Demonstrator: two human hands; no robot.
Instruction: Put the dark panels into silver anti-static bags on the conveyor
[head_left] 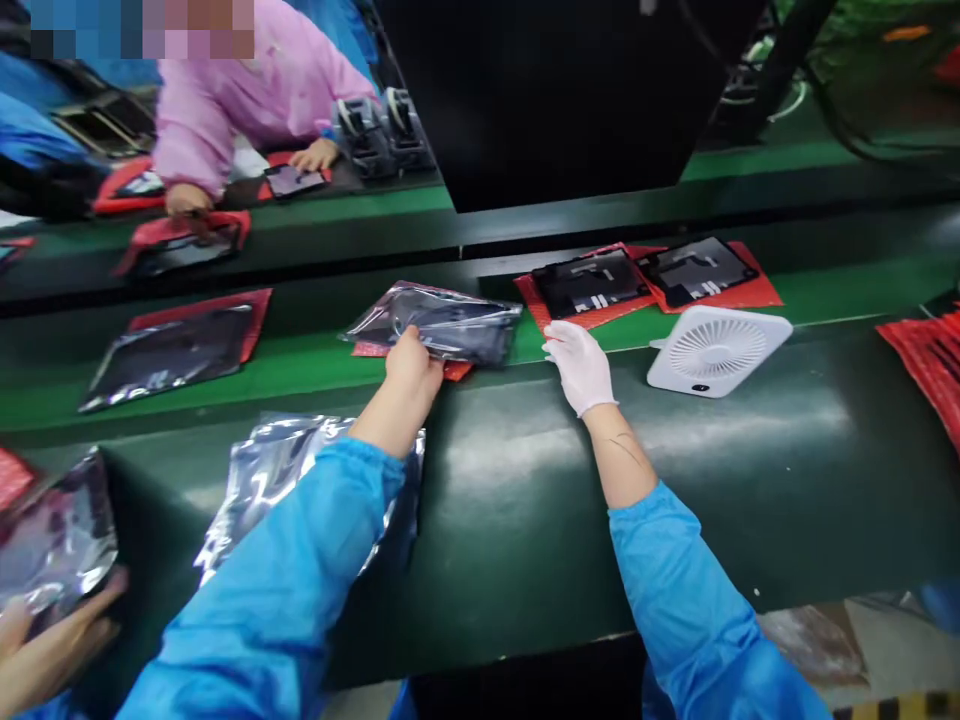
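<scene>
My bare left hand (412, 365) grips the near edge of a shiny antistatic bag (457, 320) with a dark flat panel inside, thumb on top. Red bubble wrap shows beneath this bag. My right hand (581, 365), in a white glove, has its fingers closed at the near left corner of a red bubble-wrap bag (534, 302). On that red bag lies a dark flat panel (592, 283) with grey and white markings. A similar panel (697, 270) rests on another red bag to the right. The right fingertips are partly hidden.
A white fan (720, 350) stands right of my right hand. Silver antistatic bags (277, 460) lie under my left forearm. Another bagged panel (172, 345) sits on the green belt (315, 375). A black screen (562, 100) hangs ahead. Co-workers' hands (67, 640) show left and across.
</scene>
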